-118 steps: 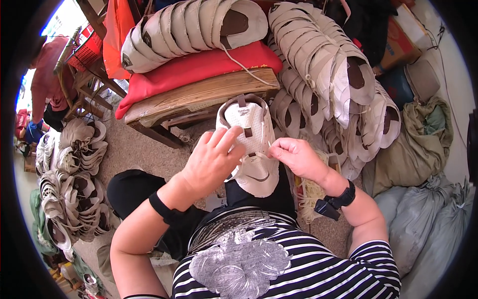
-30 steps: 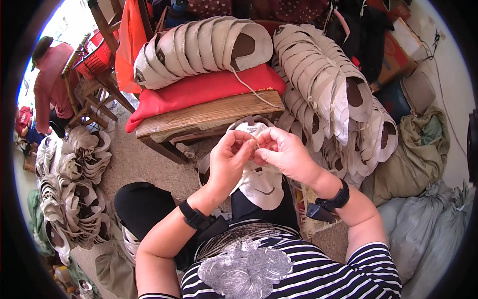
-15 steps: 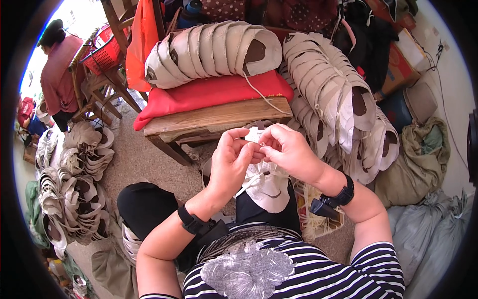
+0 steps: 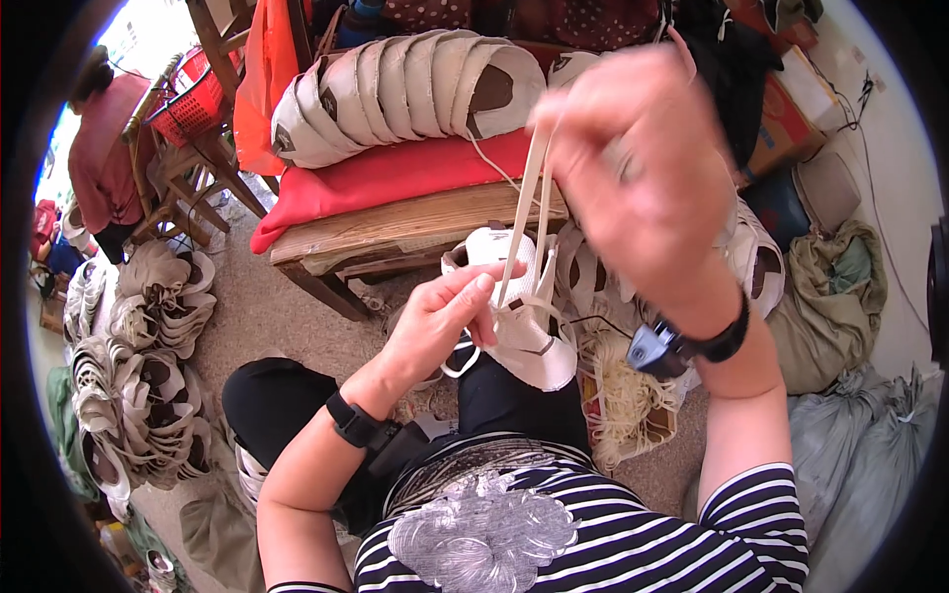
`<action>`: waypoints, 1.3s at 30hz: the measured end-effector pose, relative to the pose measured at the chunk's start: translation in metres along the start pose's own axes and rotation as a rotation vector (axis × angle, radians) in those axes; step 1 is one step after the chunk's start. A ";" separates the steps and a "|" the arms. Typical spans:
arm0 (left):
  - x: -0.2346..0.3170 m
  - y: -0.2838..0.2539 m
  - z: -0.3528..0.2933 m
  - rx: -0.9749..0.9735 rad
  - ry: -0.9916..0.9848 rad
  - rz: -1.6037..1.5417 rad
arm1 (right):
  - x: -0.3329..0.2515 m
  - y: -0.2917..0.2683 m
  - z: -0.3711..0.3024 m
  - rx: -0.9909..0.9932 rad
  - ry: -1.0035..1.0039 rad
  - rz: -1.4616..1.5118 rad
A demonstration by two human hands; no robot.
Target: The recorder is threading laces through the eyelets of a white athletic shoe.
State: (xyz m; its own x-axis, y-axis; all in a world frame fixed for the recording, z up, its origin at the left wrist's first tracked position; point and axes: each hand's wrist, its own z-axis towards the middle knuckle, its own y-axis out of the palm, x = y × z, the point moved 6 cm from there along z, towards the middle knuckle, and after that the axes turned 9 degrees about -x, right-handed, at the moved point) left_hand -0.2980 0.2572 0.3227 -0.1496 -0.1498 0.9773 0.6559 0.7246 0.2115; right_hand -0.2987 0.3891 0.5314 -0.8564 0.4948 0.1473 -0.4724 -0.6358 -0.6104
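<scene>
A white shoe upper (image 4: 534, 341) rests over my right thigh, its toe end toward me. My right hand (image 4: 643, 163) is raised above it, blurred by motion, with its fingers closed on a cream shoelace (image 4: 523, 203). Two strands of the lace run taut from those fingers down to the upper's eyelet area. Low beside the upper, my left hand (image 4: 445, 316) has thumb and index finger pinched where the lace passes. A loose loop of lace hangs below this hand.
A wooden bench (image 4: 415, 232) ahead carries a red cloth (image 4: 395, 183) and a row of nested shoe uppers (image 4: 395, 94). More uppers (image 4: 158, 376) are piled at left. A box of loose laces (image 4: 633, 395) lies right of my leg. Sacks (image 4: 840, 474) stand at right; another person (image 4: 109, 158) is far left.
Both hands were together over the upper, fingertips meeting. My right hand has swung up and right, drawing the lace out; my left hand has dropped slightly lower and left.
</scene>
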 end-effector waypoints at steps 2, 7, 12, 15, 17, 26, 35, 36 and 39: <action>0.005 0.018 -0.003 -0.161 -0.057 -0.009 | 0.012 -0.021 0.024 0.160 0.204 0.129; 0.009 0.063 -0.018 -0.406 -0.062 0.038 | 0.081 -0.035 0.045 0.231 0.495 0.546; 0.105 0.070 -0.043 -0.505 0.105 0.197 | 0.134 0.039 -0.039 -0.050 0.773 0.684; 0.143 0.034 -0.049 -0.122 0.359 -0.002 | 0.101 0.082 -0.110 -0.471 1.004 0.786; 0.158 0.029 -0.047 0.140 0.280 -0.019 | 0.060 0.075 -0.124 -0.618 0.765 0.535; 0.122 0.019 -0.002 0.146 0.251 -0.027 | -0.040 0.074 -0.179 -0.860 0.662 0.439; 0.119 0.015 0.011 0.158 0.249 0.011 | -0.052 0.052 -0.186 -0.607 0.802 0.594; 0.123 0.017 0.015 0.134 0.261 0.016 | -0.073 0.045 -0.178 -0.520 0.475 0.526; 0.139 0.008 0.023 0.155 0.348 -0.012 | -0.103 0.058 -0.187 -0.658 0.262 0.424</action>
State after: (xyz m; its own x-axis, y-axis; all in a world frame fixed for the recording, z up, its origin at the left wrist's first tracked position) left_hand -0.3307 0.2573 0.4596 0.1210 -0.3590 0.9255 0.5323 0.8104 0.2448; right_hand -0.1985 0.4121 0.3355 -0.8196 0.4651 -0.3345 0.1681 -0.3629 -0.9165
